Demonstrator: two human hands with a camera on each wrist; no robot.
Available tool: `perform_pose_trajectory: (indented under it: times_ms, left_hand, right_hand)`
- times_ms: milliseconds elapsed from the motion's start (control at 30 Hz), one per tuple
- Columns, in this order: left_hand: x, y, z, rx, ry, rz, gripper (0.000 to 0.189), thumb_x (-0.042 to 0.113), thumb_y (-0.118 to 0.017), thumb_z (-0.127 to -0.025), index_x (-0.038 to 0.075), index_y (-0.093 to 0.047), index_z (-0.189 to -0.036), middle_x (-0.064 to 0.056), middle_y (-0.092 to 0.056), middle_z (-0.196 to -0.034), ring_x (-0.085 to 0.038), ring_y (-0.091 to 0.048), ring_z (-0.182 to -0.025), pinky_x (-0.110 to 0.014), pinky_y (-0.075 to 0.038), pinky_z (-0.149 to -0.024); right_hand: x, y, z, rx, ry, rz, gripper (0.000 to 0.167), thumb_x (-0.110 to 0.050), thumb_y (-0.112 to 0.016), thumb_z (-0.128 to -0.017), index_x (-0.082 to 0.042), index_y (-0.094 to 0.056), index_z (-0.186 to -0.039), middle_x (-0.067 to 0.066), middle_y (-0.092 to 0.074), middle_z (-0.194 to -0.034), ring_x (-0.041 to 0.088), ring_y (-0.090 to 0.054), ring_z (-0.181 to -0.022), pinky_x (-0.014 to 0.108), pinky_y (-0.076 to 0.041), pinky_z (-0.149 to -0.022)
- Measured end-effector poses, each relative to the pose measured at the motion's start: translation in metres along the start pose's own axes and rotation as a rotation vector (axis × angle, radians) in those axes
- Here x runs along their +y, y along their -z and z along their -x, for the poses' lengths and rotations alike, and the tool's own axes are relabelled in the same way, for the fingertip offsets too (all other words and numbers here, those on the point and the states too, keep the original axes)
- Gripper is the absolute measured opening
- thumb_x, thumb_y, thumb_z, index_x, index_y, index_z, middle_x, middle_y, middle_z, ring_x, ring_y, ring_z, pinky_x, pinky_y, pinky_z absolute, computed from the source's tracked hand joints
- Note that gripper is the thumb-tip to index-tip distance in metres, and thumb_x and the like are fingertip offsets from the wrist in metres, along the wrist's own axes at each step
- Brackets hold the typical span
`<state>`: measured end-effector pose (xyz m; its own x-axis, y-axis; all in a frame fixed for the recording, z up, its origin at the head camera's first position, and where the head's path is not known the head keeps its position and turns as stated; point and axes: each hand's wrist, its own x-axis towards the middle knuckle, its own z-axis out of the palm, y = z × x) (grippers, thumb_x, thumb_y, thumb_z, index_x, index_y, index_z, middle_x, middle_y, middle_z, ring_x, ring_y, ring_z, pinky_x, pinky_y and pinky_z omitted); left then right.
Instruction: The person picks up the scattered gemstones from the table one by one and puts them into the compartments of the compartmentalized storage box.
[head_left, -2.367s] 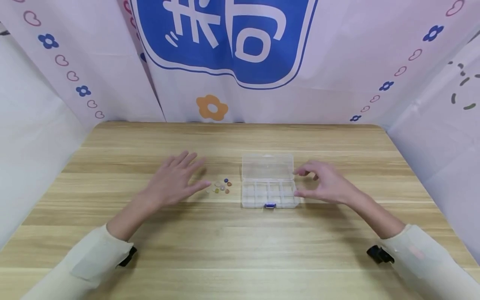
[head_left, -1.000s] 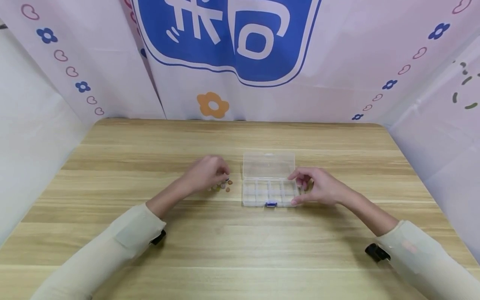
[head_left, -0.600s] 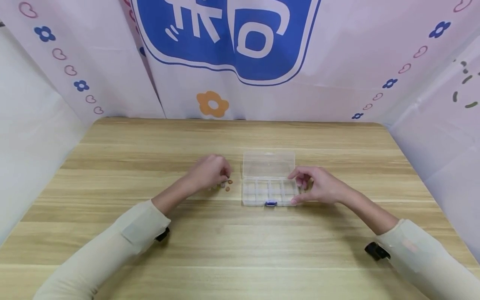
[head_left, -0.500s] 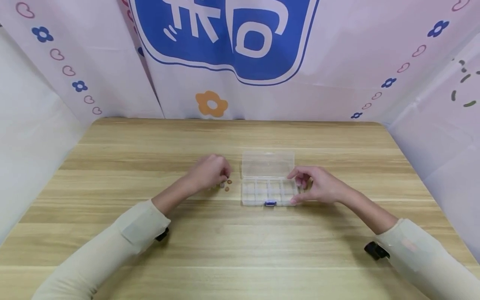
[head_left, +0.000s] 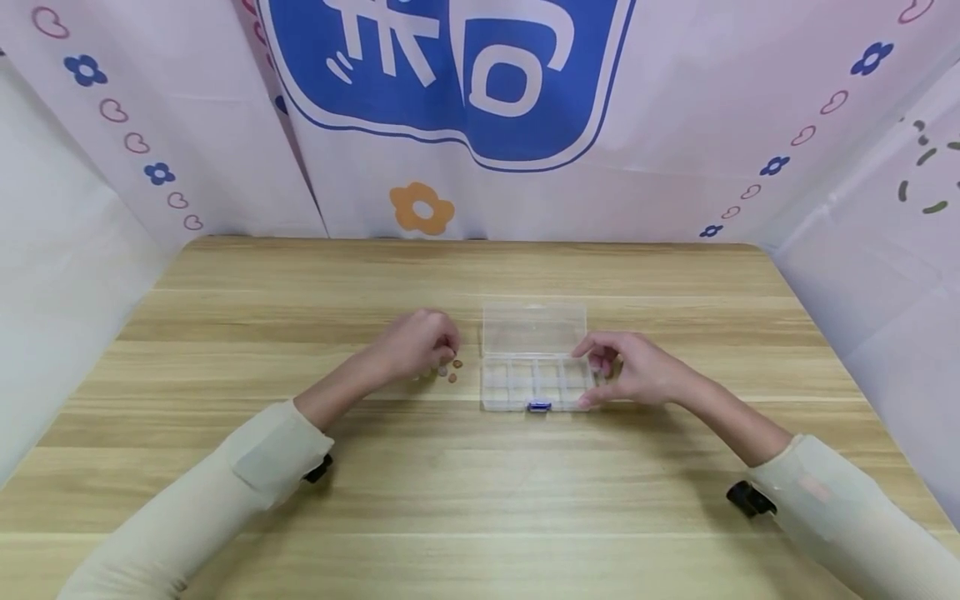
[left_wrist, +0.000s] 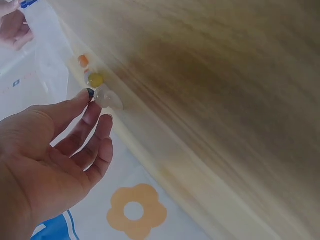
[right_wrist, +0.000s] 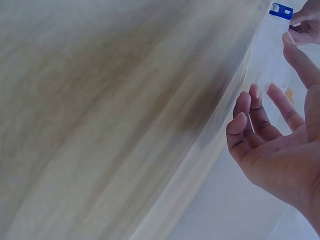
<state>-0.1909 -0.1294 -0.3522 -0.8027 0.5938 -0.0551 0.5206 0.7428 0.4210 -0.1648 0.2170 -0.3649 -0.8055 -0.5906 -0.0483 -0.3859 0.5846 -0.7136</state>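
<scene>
My left hand is over a small group of coloured stones, thumb and fingertips pinching a small dark blue stone. Close beside those fingertips lie a yellow stone, clear stones and an orange stone; two orange-brown ones show in the head view, while the hand hides some others. To the right stands a clear plastic compartment box, its lid raised at the back and a blue latch at the front. My right hand grips the box's right side, thumb at the front corner, forefinger near the hinge.
The wooden table carries the box and stones near its middle. A white curtain with a blue sign and flowers hangs behind its back edge. Small black devices sit under both sleeves.
My left hand has moved right from beside the stones, its spread fingers closing into a pinch on the dark blue one. My right hand has come slightly left and taken hold of the box.
</scene>
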Motion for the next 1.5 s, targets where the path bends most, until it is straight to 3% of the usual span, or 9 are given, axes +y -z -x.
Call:
perform_pose_trajectory:
  times_ms: [200,467,700,867,1133,1500]
  left_hand:
    - [0.001,0.006,0.006,0.021,0.007,0.078,0.012,-0.001,-0.069,-0.097,0.003,-0.075,-0.088,-0.005,-0.072,-0.087,-0.016,-0.065,-0.078,-0.032,-0.057,-0.073]
    - [0.009,0.011,0.010,0.044,0.012,0.114,0.008,0.000,-0.069,-0.097,-0.001,-0.077,-0.099,-0.007,-0.075,-0.092,-0.016,-0.067,-0.082,-0.032,-0.058,-0.076]
    - [0.017,0.010,0.008,0.048,-0.057,0.169,0.014,-0.002,-0.073,-0.094,-0.003,-0.077,-0.108,-0.009,-0.076,-0.097,-0.017,-0.069,-0.086,-0.029,-0.059,-0.077]
    - [0.020,0.008,0.003,0.058,-0.108,0.175,0.012,-0.005,-0.073,-0.093,-0.002,-0.078,-0.103,-0.009,-0.077,-0.097,-0.016,-0.069,-0.086,-0.028,-0.059,-0.077]
    - [0.026,0.007,-0.001,0.053,-0.135,0.200,0.007,-0.003,-0.075,-0.092,0.002,-0.074,-0.089,-0.002,-0.072,-0.084,-0.014,-0.066,-0.080,-0.028,-0.057,-0.075]
    - [0.033,0.005,-0.008,0.066,-0.159,0.214,0.005,-0.003,-0.074,-0.093,0.002,-0.075,-0.095,-0.005,-0.073,-0.089,-0.015,-0.066,-0.083,-0.028,-0.056,-0.077]
  right_hand:
    - [0.000,-0.001,0.000,0.004,0.007,-0.004,0.054,-0.019,-0.095,-0.076,0.001,-0.068,-0.118,0.006,-0.060,-0.091,0.020,-0.056,-0.083,0.030,-0.051,-0.074]
    - [0.001,-0.001,0.001,0.007,0.017,-0.015,0.053,-0.017,-0.094,-0.077,0.002,-0.068,-0.118,0.006,-0.061,-0.091,0.020,-0.056,-0.083,0.030,-0.051,-0.074]
    - [0.000,-0.002,0.001,0.009,0.024,-0.018,0.053,-0.018,-0.094,-0.076,0.002,-0.068,-0.118,0.007,-0.061,-0.091,0.020,-0.056,-0.083,0.030,-0.052,-0.075]
    - [0.000,-0.002,0.001,0.013,0.031,-0.032,0.053,-0.016,-0.094,-0.076,0.003,-0.068,-0.118,0.007,-0.061,-0.091,0.020,-0.056,-0.083,0.030,-0.052,-0.074]
    - [-0.001,-0.001,0.001,0.015,0.023,-0.039,0.053,-0.015,-0.094,-0.076,0.002,-0.067,-0.117,0.007,-0.061,-0.091,0.021,-0.056,-0.083,0.030,-0.051,-0.073]
    - [-0.002,-0.001,0.000,0.010,0.011,-0.034,0.053,-0.017,-0.095,-0.075,0.002,-0.068,-0.118,0.007,-0.062,-0.091,0.020,-0.056,-0.082,0.029,-0.052,-0.073]
